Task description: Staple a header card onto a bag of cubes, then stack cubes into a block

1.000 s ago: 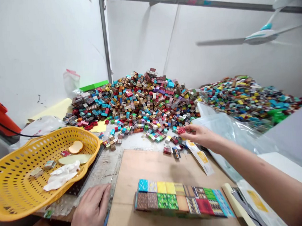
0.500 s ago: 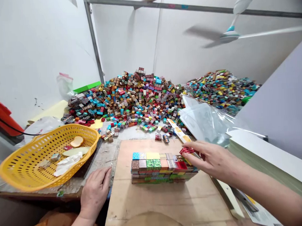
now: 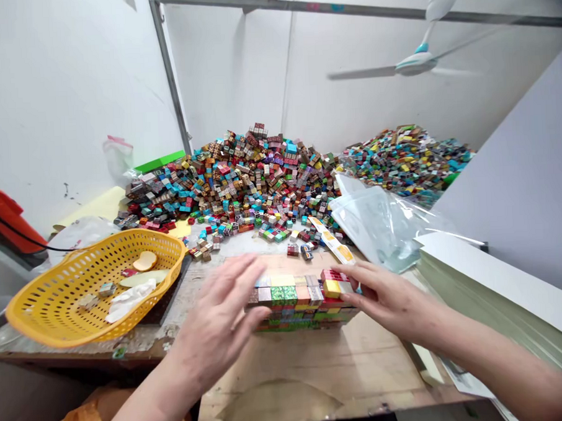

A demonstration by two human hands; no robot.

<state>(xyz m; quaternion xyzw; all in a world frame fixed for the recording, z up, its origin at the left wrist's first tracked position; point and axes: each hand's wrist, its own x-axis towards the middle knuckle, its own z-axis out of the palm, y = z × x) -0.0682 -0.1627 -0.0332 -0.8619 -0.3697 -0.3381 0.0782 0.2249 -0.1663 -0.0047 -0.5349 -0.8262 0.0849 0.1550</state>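
Observation:
A long stack of small printed cubes (image 3: 285, 303) rests on the wooden board (image 3: 297, 365), with patterned faces in green, grey, brown and yellow. My right hand (image 3: 382, 296) grips a small red-and-yellow block (image 3: 331, 284) between thumb and fingers at the stack's right end, on its top layer. Whether that block is one piece or several cannot be made out. Somewhat blurred, my left hand (image 3: 224, 312) reaches to the stack's left end, thumb apart from the fingers. It holds nothing visible, and it hides part of that end.
A big heap of cubes (image 3: 261, 180) lies behind the board, another pile (image 3: 409, 161) at the back right. The yellow basket (image 3: 48, 326) stands left, with scraps inside. Plastic sheets (image 3: 375, 225) and a paper stack (image 3: 498, 281) sit right. A fan (image 3: 417, 63) turns above.
My left hand has risen from the table's edge and moved right to the stack. My right hand has lowered the block onto the stack's right end, turning it. The view has shifted slightly.

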